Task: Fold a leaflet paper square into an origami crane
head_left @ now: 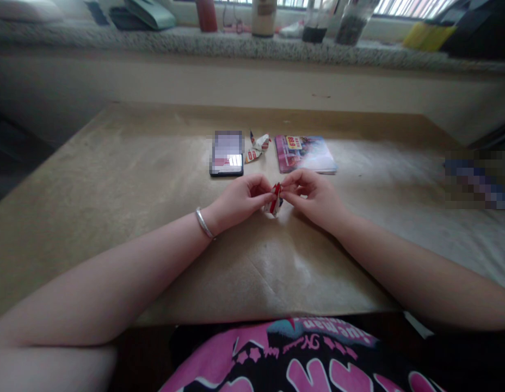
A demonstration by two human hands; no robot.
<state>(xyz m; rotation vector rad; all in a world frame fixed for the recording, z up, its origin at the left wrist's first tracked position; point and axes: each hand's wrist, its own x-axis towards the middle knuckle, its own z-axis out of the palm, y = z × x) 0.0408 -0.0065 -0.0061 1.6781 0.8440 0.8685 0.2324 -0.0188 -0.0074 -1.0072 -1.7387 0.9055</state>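
Observation:
A small folded piece of red-and-white printed paper (275, 200) is held just above the paper-covered table (114, 179) at its middle. My left hand (240, 200), with a silver bangle on the wrist, pinches the paper's left side. My right hand (313, 196) pinches its right side with curled fingers. Both hands meet at the paper, and their fingers hide part of it.
Behind the hands lie a phone (227, 153), a finished folded paper figure (257, 147) and a stack of pink printed leaflets (305, 154). A stone ledge (236, 46) at the back carries bottles, jars and a red cup. A blurred object (479, 179) sits at the table's right edge.

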